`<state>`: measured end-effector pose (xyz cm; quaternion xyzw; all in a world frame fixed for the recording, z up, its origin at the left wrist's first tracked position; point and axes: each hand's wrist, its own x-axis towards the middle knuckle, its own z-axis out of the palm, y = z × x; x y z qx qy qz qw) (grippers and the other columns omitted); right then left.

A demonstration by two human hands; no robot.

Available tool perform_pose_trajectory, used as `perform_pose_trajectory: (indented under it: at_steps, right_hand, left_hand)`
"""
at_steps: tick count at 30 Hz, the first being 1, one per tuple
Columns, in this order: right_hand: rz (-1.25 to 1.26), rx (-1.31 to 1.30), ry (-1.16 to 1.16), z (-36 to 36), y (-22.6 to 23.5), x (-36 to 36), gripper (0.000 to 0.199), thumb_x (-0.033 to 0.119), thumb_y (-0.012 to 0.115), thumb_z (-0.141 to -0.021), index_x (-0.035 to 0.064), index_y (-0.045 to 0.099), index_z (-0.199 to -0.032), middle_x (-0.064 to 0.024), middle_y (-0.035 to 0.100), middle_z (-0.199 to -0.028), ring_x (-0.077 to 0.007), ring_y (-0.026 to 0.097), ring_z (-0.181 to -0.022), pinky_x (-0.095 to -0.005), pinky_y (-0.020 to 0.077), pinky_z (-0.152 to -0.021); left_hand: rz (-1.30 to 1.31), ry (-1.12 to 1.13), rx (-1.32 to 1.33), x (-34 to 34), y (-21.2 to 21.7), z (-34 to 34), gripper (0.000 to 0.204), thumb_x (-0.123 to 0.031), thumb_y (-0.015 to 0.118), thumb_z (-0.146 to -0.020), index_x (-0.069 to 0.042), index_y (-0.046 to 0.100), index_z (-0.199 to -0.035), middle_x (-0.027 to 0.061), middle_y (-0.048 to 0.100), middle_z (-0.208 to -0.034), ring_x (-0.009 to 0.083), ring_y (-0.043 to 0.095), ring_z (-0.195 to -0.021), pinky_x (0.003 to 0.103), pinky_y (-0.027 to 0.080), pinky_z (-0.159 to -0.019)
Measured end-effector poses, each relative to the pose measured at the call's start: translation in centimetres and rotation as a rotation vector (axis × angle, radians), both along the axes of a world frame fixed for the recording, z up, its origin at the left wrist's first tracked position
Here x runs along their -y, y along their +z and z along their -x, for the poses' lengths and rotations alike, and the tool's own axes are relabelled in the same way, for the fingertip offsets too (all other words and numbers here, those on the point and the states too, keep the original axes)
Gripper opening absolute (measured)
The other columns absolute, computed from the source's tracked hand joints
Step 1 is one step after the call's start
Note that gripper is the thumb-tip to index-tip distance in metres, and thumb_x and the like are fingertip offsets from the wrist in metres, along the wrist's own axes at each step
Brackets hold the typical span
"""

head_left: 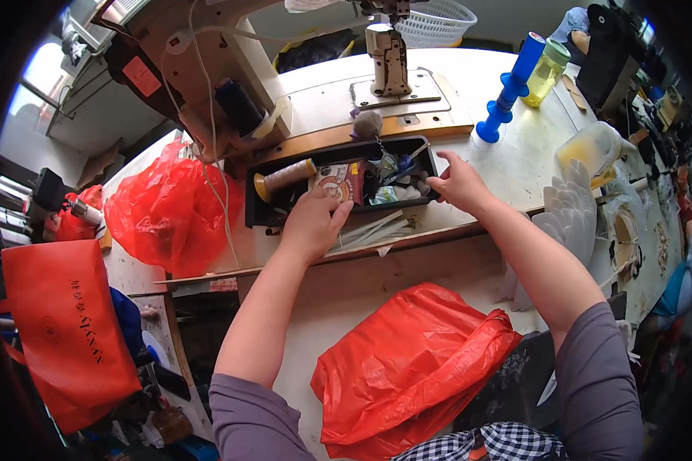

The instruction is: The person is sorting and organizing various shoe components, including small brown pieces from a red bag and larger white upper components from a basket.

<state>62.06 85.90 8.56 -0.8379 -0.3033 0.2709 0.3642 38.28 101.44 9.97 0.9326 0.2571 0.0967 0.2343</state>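
A long black tray (258,173) of small things lies on the sewing table in front of the machine. My left hand (313,224) is at its near side, fingers closed on the lower edge of a small brown and cream packet (352,175). Beside the packet lies a cone of beige thread (287,177). My right hand (463,184) is at the tray's right end, thumb and forefinger apart, the thumb close to the rim. Keys and a grey pompom (367,124) lie between my hands, with small wrapped items.
A sewing machine (389,61) stands behind the tray. Red plastic bags lie at the left (173,211) and near my lap (407,361). A blue spool stand (507,88), a green-lidded jar (547,73) and a translucent jug (592,146) stand right. A red tote (69,330) hangs left.
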Motion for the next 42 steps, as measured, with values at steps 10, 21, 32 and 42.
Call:
perform_pose_trajectory:
  at_steps: [10,21,32,42]
  right_hand:
    - [0.190,0.150,0.231,0.9,0.9,0.3,0.059,0.018,0.062,-0.071,-0.0027,0.043,-0.124,-0.0256,0.063,-0.095,-0.0387,0.061,-0.093,-0.0413,0.0478,-0.082]
    - [0.141,0.194,0.239,0.8,0.1,0.4,0.065,0.015,0.061,-0.071,-0.0033,0.038,-0.129,-0.0190,0.062,-0.077,-0.0330,0.062,-0.075,-0.0392,0.0488,-0.070]
    - [0.233,0.174,0.236,0.5,0.1,0.2,0.062,0.025,0.063,-0.075,0.0008,0.041,-0.128,-0.0226,0.061,-0.109,-0.0363,0.058,-0.104,-0.0410,0.0460,-0.089]
    - [-0.068,0.473,0.296,1.4,0.6,0.5,0.068,0.013,0.068,-0.072,0.0119,0.039,-0.133,-0.0151,0.049,-0.118,-0.0326,0.049,-0.111,-0.0385,0.0417,-0.094]
  left_hand:
    - [-0.154,-0.106,0.095,1.7,-0.4,-7.0,0.023,-0.031,0.065,-0.081,-0.009,0.063,-0.077,0.0090,0.056,-0.079,0.0282,0.056,-0.077,0.039,0.046,-0.067]
    - [-0.677,-0.245,-0.063,1.6,-2.3,-11.1,0.030,-0.019,0.072,-0.063,-0.008,0.061,-0.088,0.0094,0.051,-0.106,0.0266,0.048,-0.105,0.035,0.043,-0.083]
    - [-0.319,0.231,-0.011,-1.8,0.0,-2.2,0.024,-0.008,0.060,-0.067,-0.004,0.063,-0.091,0.0116,0.055,-0.100,0.0308,0.052,-0.097,0.040,0.044,-0.085]
    - [-0.647,0.321,-0.407,-0.2,-1.6,-3.3,0.035,-0.006,0.056,-0.074,-0.010,0.055,-0.109,0.0084,0.047,-0.121,0.0258,0.039,-0.121,0.041,0.028,-0.104]
